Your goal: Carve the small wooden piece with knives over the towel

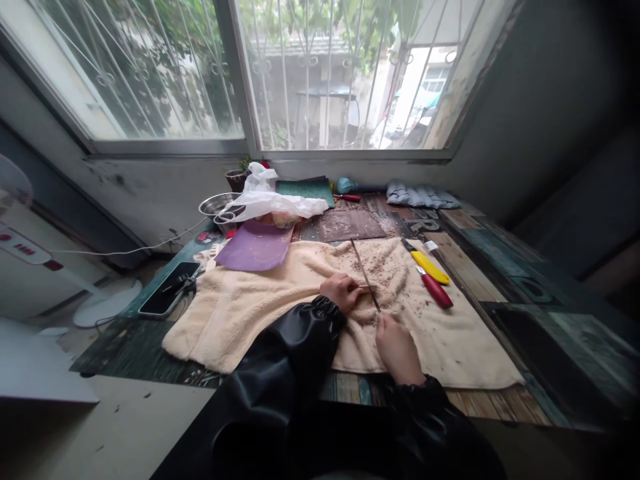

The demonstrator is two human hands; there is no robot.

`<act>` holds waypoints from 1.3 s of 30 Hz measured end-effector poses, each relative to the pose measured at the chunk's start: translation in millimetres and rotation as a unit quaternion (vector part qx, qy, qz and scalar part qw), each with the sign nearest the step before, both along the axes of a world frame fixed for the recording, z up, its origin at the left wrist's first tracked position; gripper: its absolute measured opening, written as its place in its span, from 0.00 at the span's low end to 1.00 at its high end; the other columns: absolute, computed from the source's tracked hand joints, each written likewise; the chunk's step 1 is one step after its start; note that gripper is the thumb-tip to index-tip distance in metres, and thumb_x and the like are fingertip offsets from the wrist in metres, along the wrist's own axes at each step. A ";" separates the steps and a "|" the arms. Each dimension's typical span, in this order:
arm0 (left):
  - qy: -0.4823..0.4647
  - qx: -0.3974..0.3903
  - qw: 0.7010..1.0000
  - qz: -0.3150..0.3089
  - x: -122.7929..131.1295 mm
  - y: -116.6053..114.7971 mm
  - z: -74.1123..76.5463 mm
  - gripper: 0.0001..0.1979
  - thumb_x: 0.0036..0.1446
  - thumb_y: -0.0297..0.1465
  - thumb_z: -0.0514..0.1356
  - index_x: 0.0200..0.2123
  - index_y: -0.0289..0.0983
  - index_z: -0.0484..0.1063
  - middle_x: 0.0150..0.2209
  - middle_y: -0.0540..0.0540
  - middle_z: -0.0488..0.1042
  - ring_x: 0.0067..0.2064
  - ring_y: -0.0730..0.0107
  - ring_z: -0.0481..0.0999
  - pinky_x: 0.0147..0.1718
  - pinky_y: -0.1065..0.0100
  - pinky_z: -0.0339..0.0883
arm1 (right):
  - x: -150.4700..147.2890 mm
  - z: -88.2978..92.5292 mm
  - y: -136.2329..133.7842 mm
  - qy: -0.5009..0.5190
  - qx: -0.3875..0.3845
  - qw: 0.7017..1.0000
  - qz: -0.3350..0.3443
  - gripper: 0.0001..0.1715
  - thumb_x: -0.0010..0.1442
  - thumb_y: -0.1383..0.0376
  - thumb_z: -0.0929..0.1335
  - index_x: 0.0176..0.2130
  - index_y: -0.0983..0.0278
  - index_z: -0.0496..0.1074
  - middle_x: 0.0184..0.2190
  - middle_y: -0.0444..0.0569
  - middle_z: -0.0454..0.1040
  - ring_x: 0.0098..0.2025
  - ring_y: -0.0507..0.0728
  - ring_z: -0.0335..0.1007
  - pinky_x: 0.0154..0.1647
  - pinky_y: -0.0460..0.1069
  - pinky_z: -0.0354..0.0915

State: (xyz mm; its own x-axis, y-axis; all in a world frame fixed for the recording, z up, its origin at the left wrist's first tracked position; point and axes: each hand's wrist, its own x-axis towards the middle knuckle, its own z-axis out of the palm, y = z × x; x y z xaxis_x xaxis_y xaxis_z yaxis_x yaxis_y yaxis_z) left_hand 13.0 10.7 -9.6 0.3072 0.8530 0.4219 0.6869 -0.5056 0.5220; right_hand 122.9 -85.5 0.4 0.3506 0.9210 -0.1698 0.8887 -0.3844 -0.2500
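My right hand (399, 347) is closed round the near end of a long, thin, dark file (364, 272), which slants away to the upper left. Pressed against the towel, my left hand (341, 292) pinches a small pale piece of wood (369, 289). The file lies across this piece. Underneath both hands is a rumpled cream towel (260, 300), strewn with brown shavings (373, 263). On the towel to the right lie a red-handled knife (436, 289) and a yellow-handled cutter (431, 267).
Sandpaper sheets, one purple (255, 247) and one brown (351, 225), lie beyond my hands. A white plastic bag (280, 203) and metal bowl (216, 205) stand behind. A phone (170, 289) is at the left edge, a fan (85, 287) beyond it.
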 end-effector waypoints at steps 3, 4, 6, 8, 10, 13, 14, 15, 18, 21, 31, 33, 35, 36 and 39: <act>0.001 0.010 1.000 -0.004 0.1 -2.2 -0.7 0.10 0.48 0.39 0.57 0.25 0.38 0.71 0.28 0.50 0.71 0.34 0.73 0.68 0.32 0.72 0.60 | -3.1 7.7 13.6 0.010 0.012 1.000 -0.002 0.22 0.60 0.61 0.50 0.38 0.64 0.67 0.29 0.53 0.71 0.31 0.54 0.67 0.29 0.46 0.55; 0.002 0.012 1.000 0.003 0.3 -2.4 -0.8 0.11 0.48 0.39 0.56 0.25 0.38 0.71 0.28 0.50 0.71 0.34 0.73 0.68 0.32 0.72 0.60 | -4.2 9.4 16.4 0.011 0.013 1.000 -0.003 0.22 0.60 0.61 0.50 0.38 0.64 0.67 0.29 0.53 0.71 0.32 0.55 0.68 0.29 0.46 0.55; 0.002 0.008 1.000 0.023 0.5 -1.6 -1.0 0.11 0.49 0.39 0.56 0.26 0.38 0.71 0.28 0.50 0.71 0.34 0.73 0.68 0.32 0.71 0.60 | -5.5 9.5 15.6 0.014 0.010 1.000 -0.003 0.22 0.60 0.62 0.50 0.38 0.63 0.67 0.30 0.53 0.72 0.32 0.55 0.68 0.29 0.46 0.55; 0.002 0.002 0.999 0.039 0.3 0.1 -1.2 0.10 0.48 0.39 0.56 0.27 0.39 0.71 0.29 0.50 0.71 0.35 0.72 0.68 0.32 0.71 0.60 | -5.1 6.0 7.8 0.012 0.002 1.000 -0.004 0.22 0.60 0.61 0.50 0.39 0.63 0.66 0.29 0.53 0.72 0.32 0.55 0.68 0.29 0.46 0.55; 0.002 0.000 0.999 0.038 -0.1 1.2 -1.4 0.09 0.48 0.39 0.56 0.27 0.39 0.71 0.30 0.50 0.71 0.35 0.72 0.68 0.32 0.71 0.60 | -4.0 2.2 -0.5 0.009 -0.007 1.000 -0.004 0.21 0.60 0.61 0.50 0.39 0.63 0.66 0.29 0.54 0.72 0.31 0.55 0.68 0.29 0.46 0.55; 0.005 0.007 1.000 -0.002 -0.5 -0.3 -1.0 0.09 0.48 0.39 0.57 0.26 0.39 0.71 0.29 0.50 0.71 0.34 0.73 0.68 0.32 0.72 0.60 | -4.0 2.3 -0.5 0.006 0.000 1.000 -0.003 0.21 0.60 0.61 0.50 0.39 0.63 0.66 0.29 0.54 0.72 0.32 0.55 0.68 0.29 0.46 0.55; 0.004 0.010 1.000 -0.008 -0.5 -1.2 -0.5 0.10 0.48 0.39 0.57 0.26 0.39 0.71 0.29 0.50 0.71 0.34 0.73 0.68 0.32 0.72 0.61 | -4.6 4.0 2.9 0.007 0.003 1.000 -0.005 0.22 0.60 0.61 0.50 0.39 0.63 0.67 0.29 0.54 0.72 0.32 0.55 0.68 0.29 0.46 0.55; 0.002 0.012 1.000 -0.008 -0.5 -2.1 0.0 0.10 0.48 0.39 0.57 0.26 0.39 0.71 0.29 0.50 0.71 0.33 0.73 0.68 0.32 0.72 0.61 | -5.3 6.0 6.8 0.006 0.007 1.000 -0.009 0.22 0.60 0.61 0.50 0.38 0.63 0.67 0.29 0.54 0.72 0.32 0.56 0.68 0.29 0.46 0.55; -0.004 0.013 1.000 0.007 -0.5 -3.1 1.6 0.10 0.48 0.39 0.56 0.26 0.39 0.71 0.28 0.50 0.71 0.34 0.73 0.68 0.33 0.72 0.61 | -5.4 9.7 13.2 0.007 0.010 1.000 -0.006 0.22 0.60 0.62 0.50 0.37 0.64 0.67 0.30 0.54 0.72 0.33 0.56 0.68 0.29 0.46 0.56; 0.002 0.004 1.000 0.011 -0.8 -1.7 1.9 0.08 0.47 0.37 0.58 0.26 0.39 0.71 0.29 0.50 0.71 0.34 0.73 0.68 0.33 0.72 0.61 | -2.1 6.9 6.2 0.007 0.004 1.000 0.006 0.21 0.60 0.62 0.51 0.38 0.64 0.67 0.30 0.54 0.72 0.33 0.55 0.68 0.30 0.46 0.56; 0.011 0.002 1.000 0.012 -0.1 -3.0 4.7 0.10 0.49 0.39 0.56 0.26 0.38 0.70 0.28 0.50 0.71 0.34 0.72 0.68 0.33 0.71 0.61 | -6.5 9.2 11.5 0.012 0.014 1.000 -0.002 0.22 0.60 0.62 0.50 0.37 0.65 0.68 0.29 0.54 0.72 0.33 0.54 0.68 0.30 0.46 0.56; 0.010 -0.009 1.000 0.022 -0.3 -1.9 5.1 0.10 0.48 0.38 0.56 0.26 0.39 0.70 0.29 0.50 0.71 0.34 0.72 0.68 0.33 0.71 0.61 | -3.7 6.2 4.8 0.013 0.006 1.000 0.002 0.22 0.60 0.62 0.51 0.38 0.65 0.68 0.29 0.54 0.72 0.32 0.54 0.68 0.30 0.45 0.55; 0.008 -0.009 1.000 0.020 -0.4 -1.1 4.3 0.08 0.48 0.38 0.57 0.27 0.39 0.71 0.30 0.50 0.71 0.35 0.72 0.68 0.33 0.71 0.61 | -0.3 3.1 -1.4 0.008 -0.006 1.000 0.000 0.21 0.60 0.61 0.51 0.38 0.64 0.67 0.29 0.53 0.72 0.31 0.54 0.68 0.29 0.45 0.55; 0.008 -0.006 1.000 0.012 -0.4 -1.1 3.7 0.08 0.48 0.37 0.57 0.27 0.39 0.71 0.30 0.50 0.71 0.35 0.72 0.68 0.33 0.71 0.61 | 0.9 2.3 -2.3 0.006 -0.008 1.000 0.000 0.21 0.60 0.61 0.51 0.38 0.64 0.67 0.28 0.53 0.72 0.31 0.54 0.67 0.29 0.45 0.55; 0.005 0.007 1.000 -0.011 -0.1 -2.5 2.6 0.09 0.47 0.38 0.57 0.26 0.39 0.71 0.28 0.49 0.71 0.34 0.72 0.68 0.32 0.71 0.61 | 0.6 3.6 5.3 0.004 0.012 1.000 0.011 0.21 0.60 0.62 0.51 0.37 0.64 0.67 0.28 0.53 0.72 0.31 0.54 0.67 0.29 0.45 0.54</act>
State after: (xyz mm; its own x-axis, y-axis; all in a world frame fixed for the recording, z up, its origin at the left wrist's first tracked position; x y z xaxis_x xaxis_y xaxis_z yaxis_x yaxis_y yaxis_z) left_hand 12.9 8.2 -6.9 0.3309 0.8402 0.4297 0.6804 -0.5279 0.5083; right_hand 123.5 -80.2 4.0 0.3288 0.9323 -0.1506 0.8950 -0.3585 -0.2653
